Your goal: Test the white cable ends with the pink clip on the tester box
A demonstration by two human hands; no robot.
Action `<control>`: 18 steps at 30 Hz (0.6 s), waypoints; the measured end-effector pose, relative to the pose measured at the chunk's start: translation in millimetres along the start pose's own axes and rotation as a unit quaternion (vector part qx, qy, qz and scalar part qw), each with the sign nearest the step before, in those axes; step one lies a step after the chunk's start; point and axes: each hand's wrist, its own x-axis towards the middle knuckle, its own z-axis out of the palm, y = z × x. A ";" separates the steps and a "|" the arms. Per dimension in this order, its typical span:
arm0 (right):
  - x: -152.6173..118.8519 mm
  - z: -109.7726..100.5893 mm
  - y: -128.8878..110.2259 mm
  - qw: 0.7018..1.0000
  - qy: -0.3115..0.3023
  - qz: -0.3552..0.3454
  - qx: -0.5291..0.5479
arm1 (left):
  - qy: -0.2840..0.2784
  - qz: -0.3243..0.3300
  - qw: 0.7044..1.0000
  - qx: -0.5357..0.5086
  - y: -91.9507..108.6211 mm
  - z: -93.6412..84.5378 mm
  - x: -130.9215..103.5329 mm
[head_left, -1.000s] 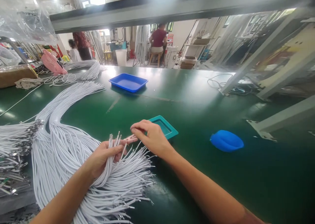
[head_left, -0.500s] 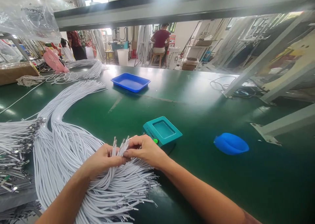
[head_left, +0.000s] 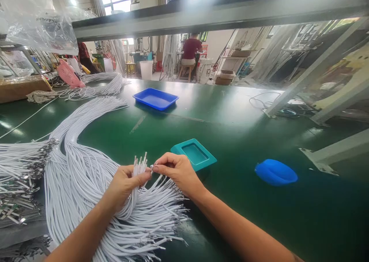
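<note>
My left hand [head_left: 127,183] is closed around several white cables, whose tips [head_left: 140,164] stick up above the fingers. Just right of it, my right hand [head_left: 178,172] pinches a small metal cable end [head_left: 152,167] between thumb and index finger, close to the left thumb. Under both hands a large pile of white cables [head_left: 86,177] curves across the table, its cut ends spread to the right. A teal device [head_left: 196,154] with a recessed top sits just behind my right hand, which partly covers its front.
A blue tray [head_left: 155,98] lies farther back. A blue rounded object [head_left: 276,172] rests at the right, near metal supports [head_left: 319,160]. More cables with metal ends [head_left: 43,158] lie at left. A person [head_left: 191,50] sits in the background; a shelf beam [head_left: 201,14] crosses above.
My right hand has moved slightly away from the bundle, and a small metal end now shows at its fingertips. The whole view has shifted a little, moving things right and down.
</note>
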 end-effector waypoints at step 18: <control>5.6 -5.7 -2.7 0.980 -0.121 0.043 0.154 | -0.075 -0.092 0.985 -0.123 1.1 1.2 3.8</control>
